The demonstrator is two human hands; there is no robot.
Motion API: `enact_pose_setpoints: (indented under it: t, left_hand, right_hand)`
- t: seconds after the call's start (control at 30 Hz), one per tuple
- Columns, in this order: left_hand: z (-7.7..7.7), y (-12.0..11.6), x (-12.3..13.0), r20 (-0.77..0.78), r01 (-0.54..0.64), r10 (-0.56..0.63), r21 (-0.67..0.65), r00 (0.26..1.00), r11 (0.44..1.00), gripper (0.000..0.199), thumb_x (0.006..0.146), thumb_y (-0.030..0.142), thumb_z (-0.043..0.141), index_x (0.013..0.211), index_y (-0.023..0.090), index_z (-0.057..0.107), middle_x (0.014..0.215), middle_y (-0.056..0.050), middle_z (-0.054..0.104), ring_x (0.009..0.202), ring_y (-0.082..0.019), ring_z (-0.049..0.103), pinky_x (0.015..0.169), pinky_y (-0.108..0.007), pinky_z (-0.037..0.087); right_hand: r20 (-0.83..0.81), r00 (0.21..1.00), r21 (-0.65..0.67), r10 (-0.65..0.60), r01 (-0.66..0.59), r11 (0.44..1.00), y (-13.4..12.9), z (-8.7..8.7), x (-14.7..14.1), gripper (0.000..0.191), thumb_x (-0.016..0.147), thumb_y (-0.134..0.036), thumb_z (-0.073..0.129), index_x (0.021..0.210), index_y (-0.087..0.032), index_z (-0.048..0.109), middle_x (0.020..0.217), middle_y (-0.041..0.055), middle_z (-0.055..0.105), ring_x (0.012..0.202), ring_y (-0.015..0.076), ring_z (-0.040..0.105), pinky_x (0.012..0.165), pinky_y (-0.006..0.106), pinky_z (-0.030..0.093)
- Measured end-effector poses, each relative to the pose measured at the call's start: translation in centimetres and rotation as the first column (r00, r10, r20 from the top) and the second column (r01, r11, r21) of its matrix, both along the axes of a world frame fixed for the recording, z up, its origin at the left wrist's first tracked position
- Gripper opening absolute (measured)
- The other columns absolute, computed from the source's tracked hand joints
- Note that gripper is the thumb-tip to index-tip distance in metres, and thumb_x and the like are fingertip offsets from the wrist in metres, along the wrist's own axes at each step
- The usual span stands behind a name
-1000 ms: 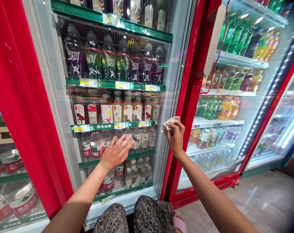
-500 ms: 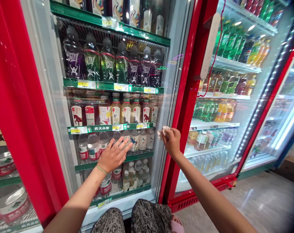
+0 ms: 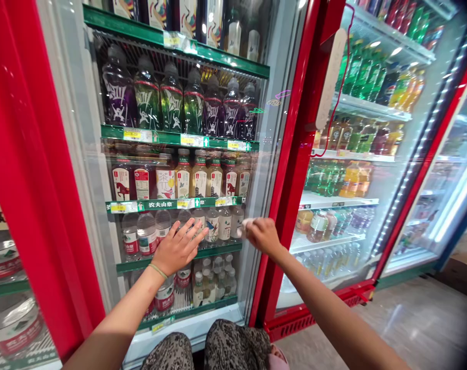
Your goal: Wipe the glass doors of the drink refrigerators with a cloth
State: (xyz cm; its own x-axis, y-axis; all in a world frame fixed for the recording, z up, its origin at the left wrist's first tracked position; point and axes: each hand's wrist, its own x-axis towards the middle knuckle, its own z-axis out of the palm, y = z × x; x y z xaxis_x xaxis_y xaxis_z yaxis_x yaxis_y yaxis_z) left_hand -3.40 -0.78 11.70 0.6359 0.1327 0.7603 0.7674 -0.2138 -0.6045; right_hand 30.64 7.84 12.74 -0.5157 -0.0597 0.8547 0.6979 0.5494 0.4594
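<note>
My left hand (image 3: 178, 250) lies with fingers spread against the glass door (image 3: 252, 169) of a drinks fridge, in front of the lower shelves. It wears a thin band (image 3: 157, 271) at the wrist. My right hand (image 3: 265, 236), fingers closed, grips a crumpled white tissue (image 3: 247, 224) near the door's right side. Most of the tissue is hidden in the fist, and I cannot tell whether it is paper or cloth. Behind the glass, near my left hand, stand water bottles (image 3: 146, 234) with red and white labels and pale bottles (image 3: 212, 227).
Dark sports-drink bottles (image 3: 172, 100) and tea bottles (image 3: 165, 177) fill shelves above. A red frame (image 3: 282, 195) separates this fridge from another lit one holding soft drinks (image 3: 355, 174). A white power strip (image 3: 329, 79) with a red cord hangs there. My knees (image 3: 233, 347) are close to the door.
My right hand has moved left and slightly down with the tissue, farther over the glass. My left hand stays nearly in place. The view has shifted slightly.
</note>
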Motion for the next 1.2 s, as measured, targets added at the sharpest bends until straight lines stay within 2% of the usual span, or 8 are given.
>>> enact_pose_setpoints:
  t: [0.1, 0.17, 0.27, 0.4, 0.67, 0.9, 1.13, 1.2]
  left_hand:
    - [0.0, 0.0, 0.0, 0.004, -0.008, 0.008, -0.003, 1.0, 1.0, 0.059, 0.092, 0.032, 0.065, 0.15, 0.025, 0.054, 0.149, -0.006, 0.06, 0.158, -0.026, 0.025, 0.133, -0.05, 0.008]
    - [0.0, 0.0, 0.0, 0.005, -0.009, 0.009, -0.011, 1.0, 1.0, 0.059, 0.092, 0.031, 0.065, 0.15, 0.026, 0.054, 0.149, -0.006, 0.06, 0.157, -0.026, 0.029, 0.133, -0.05, 0.009]
    - [0.1, -0.2, 0.1, 0.008, -0.005, 0.005, -0.018, 1.0, 1.0, 0.057, 0.093, 0.031, 0.064, 0.149, 0.026, 0.055, 0.148, -0.007, 0.061, 0.155, -0.026, 0.034, 0.133, -0.05, 0.009]
    - [0.2, -0.3, 0.1, 0.008, 0.0, 0.0, -0.008, 1.0, 1.0, 0.054, 0.093, 0.03, 0.063, 0.147, 0.025, 0.057, 0.147, -0.006, 0.062, 0.154, -0.026, 0.035, 0.133, -0.049, 0.008]
    - [0.1, -0.1, -0.1, 0.005, 0.0, 0.0, -0.012, 1.0, 1.0, 0.059, 0.092, 0.03, 0.065, 0.149, 0.025, 0.054, 0.148, -0.006, 0.061, 0.158, -0.025, 0.026, 0.133, -0.05, 0.009]
    - [0.2, -0.4, 0.0, 0.006, -0.006, 0.006, -0.025, 1.0, 1.0, 0.056, 0.093, 0.03, 0.063, 0.149, 0.026, 0.055, 0.148, -0.006, 0.061, 0.152, -0.026, 0.038, 0.132, -0.05, 0.01]
    - [0.4, -0.4, 0.1, -0.002, -0.003, 0.003, -0.001, 1.0, 1.0, 0.053, 0.092, 0.03, 0.064, 0.145, 0.024, 0.058, 0.146, -0.006, 0.063, 0.155, -0.025, 0.032, 0.132, -0.049, 0.009]
    - [0.4, -0.4, 0.0, 0.003, -0.001, 0.001, -0.008, 1.0, 1.0, 0.053, 0.092, 0.03, 0.064, 0.145, 0.024, 0.058, 0.146, -0.006, 0.063, 0.155, -0.025, 0.032, 0.132, -0.048, 0.008]
  right_hand:
    - [-0.412, 0.909, -0.057, -0.06, 0.04, 0.998, 1.5, 4.3, -1.5, 0.015, 0.092, -0.024, 0.058, 0.106, -0.021, 0.06, 0.096, 0.0081, 0.056, 0.091, 0.0251, 0.048, 0.078, 0.038, 0.036]
    - [-0.484, 0.873, -0.077, -0.061, 0.027, 0.997, 1.0, 4.4, -3.4, 0.015, 0.091, -0.024, 0.057, 0.105, -0.021, 0.06, 0.096, 0.0083, 0.056, 0.092, 0.0257, 0.048, 0.078, 0.038, 0.037]
    - [-0.088, 0.994, 0.007, 0.063, -0.063, 0.998, -1.5, 0.6, -5.7, 0.013, 0.095, -0.023, 0.054, 0.105, -0.022, 0.062, 0.093, 0.0062, 0.059, 0.085, 0.022, 0.049, 0.074, 0.035, 0.037]
    - [0.24, 0.959, 0.04, 0.151, -0.165, 0.985, -3.4, -3.3, -5.4, 0.009, 0.099, -0.027, 0.056, 0.099, -0.028, 0.064, 0.09, -0.0008, 0.063, 0.077, 0.015, 0.05, 0.07, 0.03, 0.038]
    - [-0.416, 0.91, -0.025, 0.004, -0.016, 1.0, 0.5, 5.1, -5.0, 0.014, 0.093, -0.027, 0.06, 0.104, -0.02, 0.064, 0.096, 0.0088, 0.058, 0.092, 0.0247, 0.051, 0.078, 0.037, 0.04]
    - [0.284, 0.939, 0.082, 0.193, -0.224, 0.971, -3.2, -2.2, -6.6, 0.01, 0.1, -0.03, 0.056, 0.097, -0.032, 0.065, 0.089, -0.0017, 0.063, 0.077, 0.0147, 0.05, 0.067, 0.029, 0.038]
    - [-0.258, 0.965, 0.061, 0.049, -0.034, 0.998, 0.6, 5.2, -6.1, 0.014, 0.097, -0.028, 0.058, 0.108, -0.021, 0.063, 0.099, 0.0078, 0.061, 0.092, 0.0227, 0.051, 0.077, 0.036, 0.036]
    - [-0.341, 0.94, 0.04, 0.007, 0.007, 0.999, 0.8, 5.1, -6.9, 0.015, 0.096, -0.028, 0.059, 0.108, -0.02, 0.063, 0.098, 0.0081, 0.06, 0.092, 0.023, 0.051, 0.077, 0.035, 0.035]
